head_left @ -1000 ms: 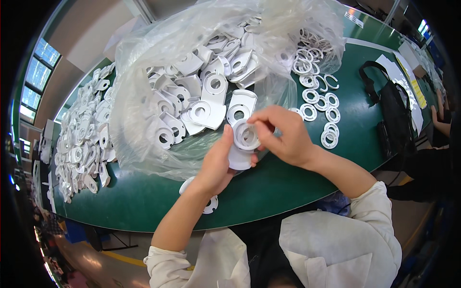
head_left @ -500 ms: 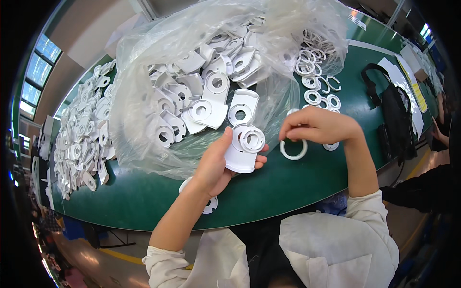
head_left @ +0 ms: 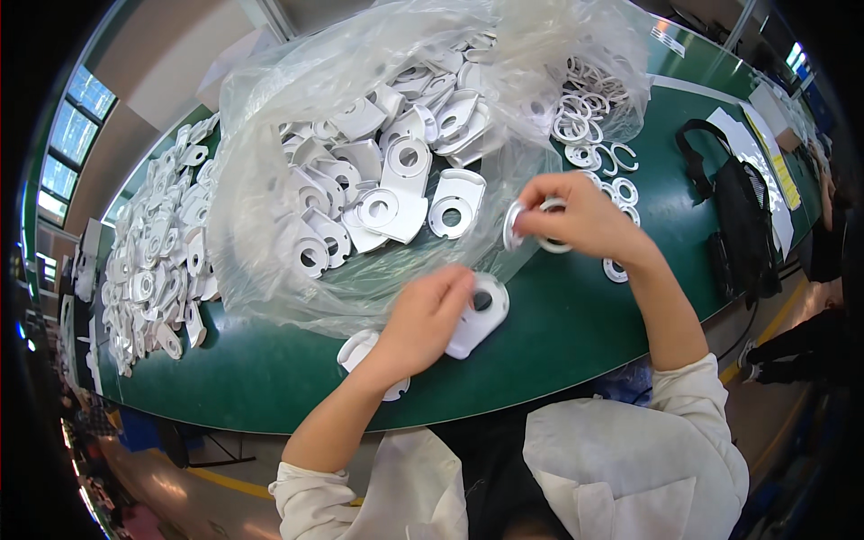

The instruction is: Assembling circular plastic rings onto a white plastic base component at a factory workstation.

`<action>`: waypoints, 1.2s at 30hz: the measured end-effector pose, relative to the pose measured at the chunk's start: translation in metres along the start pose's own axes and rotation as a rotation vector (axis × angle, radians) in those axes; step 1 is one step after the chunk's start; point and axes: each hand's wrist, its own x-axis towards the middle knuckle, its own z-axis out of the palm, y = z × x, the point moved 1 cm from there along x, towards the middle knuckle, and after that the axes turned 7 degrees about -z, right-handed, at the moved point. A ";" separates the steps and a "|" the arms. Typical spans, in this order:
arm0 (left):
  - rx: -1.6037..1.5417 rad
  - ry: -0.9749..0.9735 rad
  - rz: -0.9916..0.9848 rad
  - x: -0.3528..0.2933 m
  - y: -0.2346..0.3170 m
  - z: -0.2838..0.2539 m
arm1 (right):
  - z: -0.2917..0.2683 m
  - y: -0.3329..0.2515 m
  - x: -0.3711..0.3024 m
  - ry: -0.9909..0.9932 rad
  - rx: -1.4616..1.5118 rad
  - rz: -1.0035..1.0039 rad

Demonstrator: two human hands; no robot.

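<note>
Grip closed: left hand (head_left: 423, 315) around edge of white plastic plate with round hole (head_left: 477, 328), over green table (head_left: 288, 373); right hand (head_left: 576, 216) pinched on tilted white ring (head_left: 510, 229), near clear plastic bag (head_left: 247, 243).

Nothing can be read: a small white label (head_left: 668, 39), its dark marks too tiny to make out, lies on a green surface (head_left: 697, 56) beyond and left of the black bag (head_left: 743, 216); any print on the yellow-and-white sheet (head_left: 779, 167) just right of that bag is illegible
</note>
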 end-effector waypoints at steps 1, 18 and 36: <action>0.131 -0.031 0.065 -0.005 0.010 0.001 | -0.005 0.002 0.003 0.000 0.001 0.000; 1.100 0.618 0.348 0.070 0.014 -0.002 | 0.000 0.007 0.008 0.338 0.017 -0.115; -0.973 0.138 -0.104 0.017 0.009 -0.004 | 0.045 -0.014 -0.007 0.273 0.284 -0.180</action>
